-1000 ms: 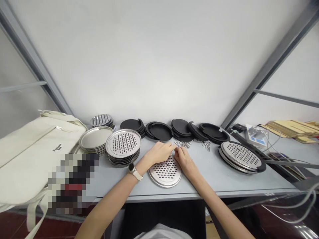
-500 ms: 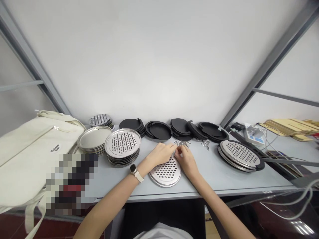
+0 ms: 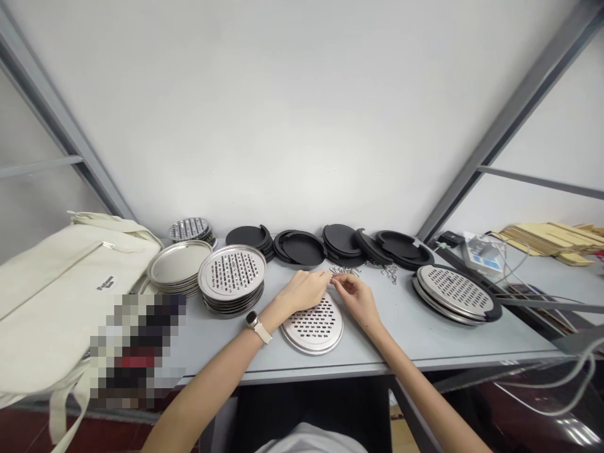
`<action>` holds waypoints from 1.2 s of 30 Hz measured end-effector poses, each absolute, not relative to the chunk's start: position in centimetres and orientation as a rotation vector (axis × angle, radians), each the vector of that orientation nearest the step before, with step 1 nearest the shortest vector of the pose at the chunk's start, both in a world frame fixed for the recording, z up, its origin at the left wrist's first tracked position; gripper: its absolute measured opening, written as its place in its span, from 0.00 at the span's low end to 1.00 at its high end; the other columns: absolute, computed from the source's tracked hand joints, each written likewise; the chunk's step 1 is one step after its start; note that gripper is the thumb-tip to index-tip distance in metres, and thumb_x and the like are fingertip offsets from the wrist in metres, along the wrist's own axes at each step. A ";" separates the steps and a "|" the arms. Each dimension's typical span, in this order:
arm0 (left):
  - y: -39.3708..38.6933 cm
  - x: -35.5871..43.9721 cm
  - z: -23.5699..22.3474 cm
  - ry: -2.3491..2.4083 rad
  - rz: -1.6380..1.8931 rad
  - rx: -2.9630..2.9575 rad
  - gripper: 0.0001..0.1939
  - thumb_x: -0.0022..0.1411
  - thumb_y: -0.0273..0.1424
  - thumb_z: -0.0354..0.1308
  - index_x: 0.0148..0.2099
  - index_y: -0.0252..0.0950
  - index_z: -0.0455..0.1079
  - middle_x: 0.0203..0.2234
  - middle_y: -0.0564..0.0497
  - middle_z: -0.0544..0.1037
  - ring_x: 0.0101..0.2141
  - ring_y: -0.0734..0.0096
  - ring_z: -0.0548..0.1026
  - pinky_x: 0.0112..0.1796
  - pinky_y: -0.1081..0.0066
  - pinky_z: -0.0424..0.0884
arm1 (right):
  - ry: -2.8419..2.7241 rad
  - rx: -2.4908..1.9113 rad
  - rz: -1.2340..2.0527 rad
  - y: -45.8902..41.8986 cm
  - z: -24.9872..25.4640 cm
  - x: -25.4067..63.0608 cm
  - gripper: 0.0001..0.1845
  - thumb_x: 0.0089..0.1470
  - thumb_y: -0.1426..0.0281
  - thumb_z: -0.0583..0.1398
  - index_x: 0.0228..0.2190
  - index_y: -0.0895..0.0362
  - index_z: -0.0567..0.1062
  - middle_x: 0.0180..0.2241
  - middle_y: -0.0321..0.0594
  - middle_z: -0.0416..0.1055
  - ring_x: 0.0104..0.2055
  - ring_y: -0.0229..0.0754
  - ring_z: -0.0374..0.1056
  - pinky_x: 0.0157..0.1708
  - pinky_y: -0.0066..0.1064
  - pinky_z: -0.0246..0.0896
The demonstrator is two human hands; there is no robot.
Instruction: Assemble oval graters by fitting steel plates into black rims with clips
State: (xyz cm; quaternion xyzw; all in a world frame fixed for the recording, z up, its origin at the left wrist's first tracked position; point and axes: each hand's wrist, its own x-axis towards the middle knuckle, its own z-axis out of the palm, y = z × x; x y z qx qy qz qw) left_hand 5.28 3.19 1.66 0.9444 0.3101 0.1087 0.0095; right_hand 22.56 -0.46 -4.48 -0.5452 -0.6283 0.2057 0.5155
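Note:
A round metal grater plate (image 3: 314, 327) with rows of slots lies flat at the table's front edge. My left hand (image 3: 306, 290), with a watch on its wrist, curls over the plate's far side, its fingertips mostly hidden. From the right, my right hand (image 3: 359, 301) meets it, thumb and forefinger pinched together. Whatever small thing is between the fingertips is too small to make out. Just beyond them lies a little heap of bent metal clips (image 3: 349, 272). Left of the hands stands a stack of grater plates (image 3: 232, 274).
Plain metal discs (image 3: 179, 263) are stacked farther left, by a cream bag (image 3: 66, 302). Black round holders (image 3: 304, 247) line the wall in several piles. On the right, more graters (image 3: 455, 292) sit in a black holder, near cables and yellowish boards (image 3: 542, 240).
My right hand has shifted slightly to the right, and its fingers have straightened a little. The joined fingertips have moved slightly left. The grater plate stays in place.

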 end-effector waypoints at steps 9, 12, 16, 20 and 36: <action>3.3 5.3 1.0 0.936 0.362 2.938 0.12 0.68 0.29 0.41 0.48 0.35 0.63 0.38 0.47 0.75 0.38 0.62 0.75 0.37 0.67 0.69 | -1.453 -1.242 0.671 -0.1 -4.6 22.9 0.16 0.53 0.55 0.60 0.28 0.56 0.72 0.42 0.47 0.75 0.43 0.47 0.73 0.46 0.40 0.67; 3.3 5.3 0.8 0.918 0.352 2.933 0.12 0.68 0.29 0.41 0.49 0.36 0.62 0.39 0.47 0.75 0.38 0.62 0.75 0.37 0.67 0.69 | -1.450 -1.235 0.705 -0.1 -4.5 23.0 0.18 0.50 0.53 0.62 0.26 0.56 0.71 0.37 0.46 0.76 0.41 0.48 0.73 0.44 0.40 0.68; 3.1 5.5 1.0 0.940 0.322 2.920 0.11 0.68 0.29 0.41 0.47 0.36 0.63 0.38 0.46 0.75 0.38 0.63 0.75 0.38 0.67 0.69 | -1.431 -1.266 0.708 -0.1 -4.6 23.2 0.19 0.50 0.52 0.62 0.28 0.56 0.72 0.35 0.46 0.76 0.39 0.48 0.73 0.43 0.40 0.68; 3.1 5.5 1.3 0.952 0.365 2.904 0.10 0.69 0.30 0.40 0.43 0.35 0.63 0.35 0.47 0.75 0.35 0.64 0.75 0.35 0.68 0.68 | -1.341 -1.235 0.695 -0.2 -4.6 23.2 0.19 0.49 0.54 0.64 0.34 0.55 0.68 0.34 0.43 0.75 0.36 0.45 0.73 0.42 0.40 0.68; 3.2 5.5 1.3 0.890 0.393 2.916 0.11 0.70 0.31 0.39 0.45 0.36 0.62 0.37 0.48 0.75 0.36 0.66 0.75 0.35 0.70 0.66 | -1.284 -1.235 0.896 0.2 -3.7 23.6 0.20 0.41 0.55 0.68 0.31 0.57 0.75 0.28 0.42 0.77 0.31 0.46 0.73 0.35 0.37 0.69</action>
